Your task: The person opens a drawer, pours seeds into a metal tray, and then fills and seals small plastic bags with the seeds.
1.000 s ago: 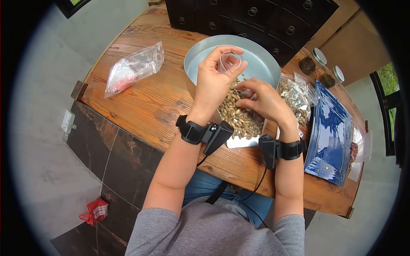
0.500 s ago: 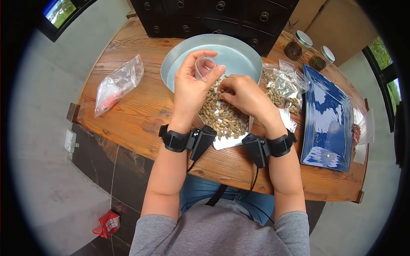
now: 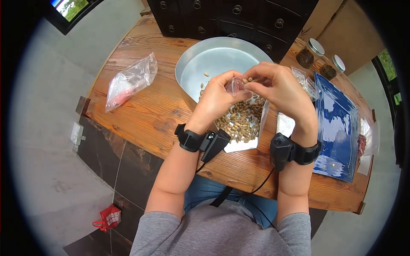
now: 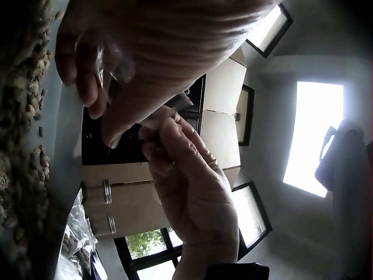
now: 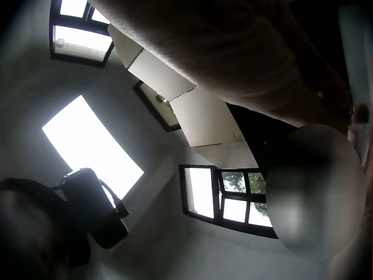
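My left hand (image 3: 215, 96) grips a small clear plastic bag (image 3: 234, 86) by its mouth, thumb and fingers curled round it. Beside it my right hand (image 3: 286, 87) pinches a few tan oval pods (image 3: 250, 80) right at the bag's opening. Below both hands, a heap of the same pods (image 3: 239, 121) lies on a white sheet (image 3: 241, 146) at the near side of a round metal pan (image 3: 183, 81). The left wrist view shows the left hand (image 4: 151, 52) with the clear plastic, and the right hand's (image 4: 195, 186) fingertips close by.
A clear bag with something pink (image 3: 130, 85) lies on the table's left. To the right are a blue rectangular tray (image 3: 337, 128), a clear bag (image 3: 305, 83) and two lidded jars (image 3: 305, 57). A dark drawer cabinet (image 3: 230, 17) stands behind the pan.
My right hand has risen from the pod heap to the bag's mouth, pods pinched in its fingers. The left hand has tilted the bag over toward it. The head view has shifted slightly.
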`<state>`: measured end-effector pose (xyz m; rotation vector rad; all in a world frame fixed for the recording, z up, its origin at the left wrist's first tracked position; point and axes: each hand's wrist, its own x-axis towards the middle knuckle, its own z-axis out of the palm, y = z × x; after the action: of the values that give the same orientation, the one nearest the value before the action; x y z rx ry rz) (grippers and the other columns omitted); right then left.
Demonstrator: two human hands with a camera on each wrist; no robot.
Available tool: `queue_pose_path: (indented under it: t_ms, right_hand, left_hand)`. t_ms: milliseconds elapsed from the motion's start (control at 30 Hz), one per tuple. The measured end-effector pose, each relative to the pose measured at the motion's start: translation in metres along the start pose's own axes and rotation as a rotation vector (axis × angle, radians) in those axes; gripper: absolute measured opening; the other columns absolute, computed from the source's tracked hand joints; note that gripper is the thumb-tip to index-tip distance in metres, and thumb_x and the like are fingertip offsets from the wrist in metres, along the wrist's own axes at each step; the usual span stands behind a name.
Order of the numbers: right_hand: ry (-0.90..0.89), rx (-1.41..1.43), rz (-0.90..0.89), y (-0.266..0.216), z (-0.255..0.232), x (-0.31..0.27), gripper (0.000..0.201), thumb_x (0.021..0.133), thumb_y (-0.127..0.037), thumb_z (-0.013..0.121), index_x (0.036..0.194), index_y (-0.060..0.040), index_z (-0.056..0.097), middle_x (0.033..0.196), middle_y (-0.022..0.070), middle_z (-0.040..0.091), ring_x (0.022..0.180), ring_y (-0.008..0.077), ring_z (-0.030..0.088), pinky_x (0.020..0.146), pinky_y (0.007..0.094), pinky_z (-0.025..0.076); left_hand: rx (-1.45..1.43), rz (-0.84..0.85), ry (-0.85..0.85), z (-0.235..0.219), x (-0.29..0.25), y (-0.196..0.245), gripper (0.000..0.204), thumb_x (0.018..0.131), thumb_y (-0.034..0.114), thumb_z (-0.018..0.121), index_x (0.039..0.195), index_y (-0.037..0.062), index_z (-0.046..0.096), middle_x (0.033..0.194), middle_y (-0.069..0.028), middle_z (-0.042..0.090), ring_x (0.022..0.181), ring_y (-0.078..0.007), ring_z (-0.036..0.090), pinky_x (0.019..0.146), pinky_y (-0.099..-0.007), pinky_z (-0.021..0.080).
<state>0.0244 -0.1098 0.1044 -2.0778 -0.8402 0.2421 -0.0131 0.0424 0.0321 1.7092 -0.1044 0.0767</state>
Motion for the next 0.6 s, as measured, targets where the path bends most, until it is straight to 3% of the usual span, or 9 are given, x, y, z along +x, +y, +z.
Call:
queue_pose_path:
  t_ms: [167, 233, 367, 433, 600]
  right_hand:
    - [0.046, -0.089, -0.138, 0.007, 0.009, -0.001, 0.017, 0.071, -0.002, 0.058, 0.086, 0.0045, 0.061, 0.078, 0.0163, 0.06, 0.069, 0.0264, 0.061, 0.062, 0.0318, 0.049]
    - [0.007, -0.099, -0.09, 0.005, 0.008, -0.002, 0.018, 0.072, -0.001, 0.061, 0.09, 0.0024, 0.061, 0.081, 0.0088, 0.059, 0.07, 0.015, 0.06, 0.063, 0.025, 0.049]
    - [0.046, -0.117, -0.109, 0.0, 0.007, -0.002, 0.02, 0.071, 0.001, 0.061, 0.09, 0.0027, 0.061, 0.08, 0.0095, 0.061, 0.07, 0.0155, 0.061, 0.064, 0.0258, 0.049]
    - [0.035, -0.063, -0.089, -0.002, 0.006, -0.003, 0.022, 0.07, 0.001, 0.061, 0.092, 0.0031, 0.06, 0.081, 0.0105, 0.063, 0.073, 0.0163, 0.062, 0.066, 0.0255, 0.05]
    - [0.028, -0.046, -0.093, -0.005, 0.005, -0.004, 0.024, 0.071, 0.0, 0.061, 0.095, 0.0035, 0.059, 0.084, 0.0112, 0.064, 0.078, 0.0165, 0.063, 0.069, 0.0251, 0.05]
  left_hand:
    - [-0.017, -0.035, -0.059, 0.003, 0.0, 0.0, 0.032, 0.07, 0.003, 0.07, 0.098, 0.0008, 0.056, 0.093, -0.0014, 0.059, 0.086, -0.008, 0.055, 0.076, -0.0233, 0.046]
    - [-0.045, 0.018, -0.077, 0.004, 0.0, -0.001, 0.035, 0.069, 0.001, 0.068, 0.101, 0.0001, 0.055, 0.094, -0.0023, 0.059, 0.088, -0.0088, 0.055, 0.079, -0.0244, 0.045]
    - [-0.182, 0.03, -0.043, 0.009, -0.002, 0.002, 0.034, 0.067, 0.006, 0.069, 0.099, 0.0012, 0.058, 0.089, -0.0045, 0.062, 0.082, -0.011, 0.057, 0.073, -0.0252, 0.046]
    - [-0.143, -0.052, -0.104, 0.007, -0.002, 0.007, 0.04, 0.069, -0.001, 0.067, 0.107, -0.0006, 0.052, 0.098, -0.0044, 0.059, 0.091, -0.0107, 0.055, 0.081, -0.025, 0.045]
    - [-0.165, -0.017, -0.075, 0.008, 0.0, 0.001, 0.041, 0.07, 0.0, 0.067, 0.107, 0.0, 0.051, 0.101, -0.0053, 0.058, 0.093, -0.012, 0.055, 0.082, -0.0254, 0.045]
